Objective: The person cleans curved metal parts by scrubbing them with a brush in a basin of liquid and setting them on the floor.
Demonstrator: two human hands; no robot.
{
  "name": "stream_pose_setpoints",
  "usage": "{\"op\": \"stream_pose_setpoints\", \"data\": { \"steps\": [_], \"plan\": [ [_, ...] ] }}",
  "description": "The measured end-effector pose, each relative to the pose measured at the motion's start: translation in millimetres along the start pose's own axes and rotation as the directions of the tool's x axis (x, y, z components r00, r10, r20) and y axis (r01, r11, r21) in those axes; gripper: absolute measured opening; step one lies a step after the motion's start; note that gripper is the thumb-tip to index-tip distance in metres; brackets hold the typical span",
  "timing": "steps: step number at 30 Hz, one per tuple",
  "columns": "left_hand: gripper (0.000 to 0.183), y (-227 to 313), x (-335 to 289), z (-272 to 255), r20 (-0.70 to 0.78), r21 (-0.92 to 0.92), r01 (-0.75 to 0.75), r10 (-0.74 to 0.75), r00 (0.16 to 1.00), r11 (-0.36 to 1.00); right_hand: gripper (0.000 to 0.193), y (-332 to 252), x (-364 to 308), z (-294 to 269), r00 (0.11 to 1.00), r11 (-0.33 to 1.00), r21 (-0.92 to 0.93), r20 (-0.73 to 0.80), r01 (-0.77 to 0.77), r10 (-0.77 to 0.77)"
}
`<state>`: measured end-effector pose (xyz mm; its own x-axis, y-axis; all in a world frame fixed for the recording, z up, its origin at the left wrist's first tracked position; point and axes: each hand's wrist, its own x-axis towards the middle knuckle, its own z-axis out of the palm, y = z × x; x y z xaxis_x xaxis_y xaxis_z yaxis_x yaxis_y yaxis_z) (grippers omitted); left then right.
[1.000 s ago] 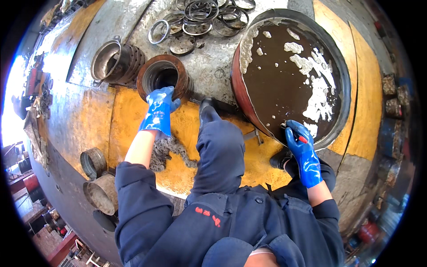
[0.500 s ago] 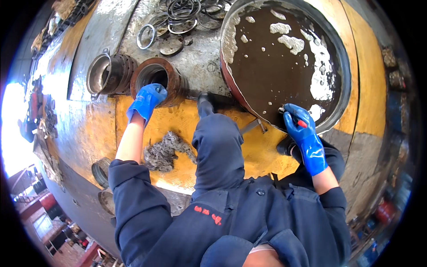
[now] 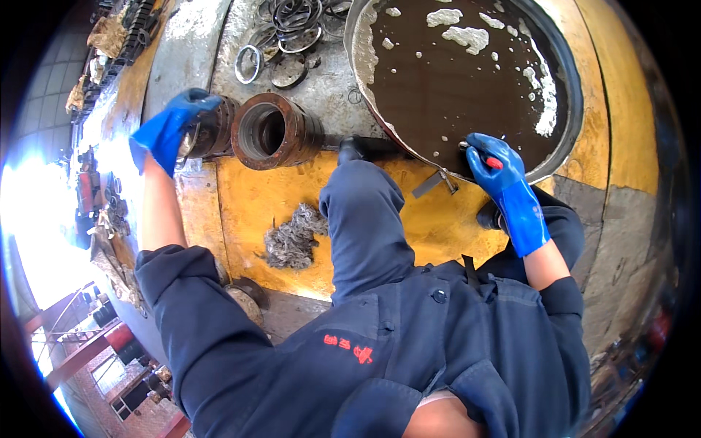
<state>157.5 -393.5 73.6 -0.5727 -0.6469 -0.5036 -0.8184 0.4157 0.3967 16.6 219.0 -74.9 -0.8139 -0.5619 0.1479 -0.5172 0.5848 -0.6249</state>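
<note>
At the left, my left hand [image 3: 181, 120] in a blue rubber glove is closed over the upper rim of a dark metal cylinder [image 3: 214, 130], covering much of it. Right beside that cylinder lies a rusty, thick-walled metal sleeve [image 3: 272, 135], its bore facing me. My right hand [image 3: 500, 168], gloved the same way, is closed round a tool with a red handle [image 3: 494, 163]. A small metal end of this tool shows by the fingertips; its exact kind is unclear. That hand is over the near rim of a big round pan [image 3: 573, 120] of dark liquid with pale foam.
Several metal rings [image 3: 296, 22] lie on the steel plate beyond the sleeve. A grey wad of fibrous rag [image 3: 292, 237] rests on the yellow floor near my leg. A flat metal piece [image 3: 431, 184] lies at the pan's near edge. Another round part [image 3: 247, 296] sits by my left sleeve.
My left hand has moved left from the rusty sleeve's rim to the dark cylinder. The right hand keeps the red-handled tool at the pan's edge. The whole view has shifted slightly.
</note>
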Motion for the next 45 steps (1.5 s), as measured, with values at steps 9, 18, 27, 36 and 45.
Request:
{"op": "stream_pose_setpoints", "data": {
  "steps": [9, 18, 27, 36, 45],
  "plan": [
    [0.043, 72.0, -81.3, 50.2, -0.063, -0.389, -0.195, 0.185, 0.981, 0.9, 0.021, -7.7, -0.7, -6.2, 0.999, 0.994, 0.106, -0.05, 0.018, -0.013],
    [0.059, 254.5, -130.3, 215.5, 0.339, -0.336, -0.359, 0.468, 0.816, 0.87, 0.032, 3.6, 65.7, -95.1, 0.915, 0.947, -0.001, 0.258, -0.321, 0.31],
    [0.105, 321.8, -12.1, 361.2, 0.075, 0.167, -0.633, 0.63, 0.773, 0.756, 0.034, 54.5, 77.7, -142.9, 0.832, 0.828, 0.105, -0.011, -0.551, 0.555],
    [0.038, 274.4, 126.1, 366.2, 0.166, 0.216, -0.664, 0.643, 0.748, 0.716, 0.029, 60.0, 90.1, -168.2, 0.799, 0.8, 0.132, -0.068, -0.586, 0.597],
    [0.042, 337.0, 88.3, 374.1, 0.412, 0.678, -0.583, 0.426, 0.805, 0.448, 0.028, 64.4, 95.5, -154.2, 0.811, 0.815, 0.108, -0.096, -0.569, 0.578]
  ]
}}
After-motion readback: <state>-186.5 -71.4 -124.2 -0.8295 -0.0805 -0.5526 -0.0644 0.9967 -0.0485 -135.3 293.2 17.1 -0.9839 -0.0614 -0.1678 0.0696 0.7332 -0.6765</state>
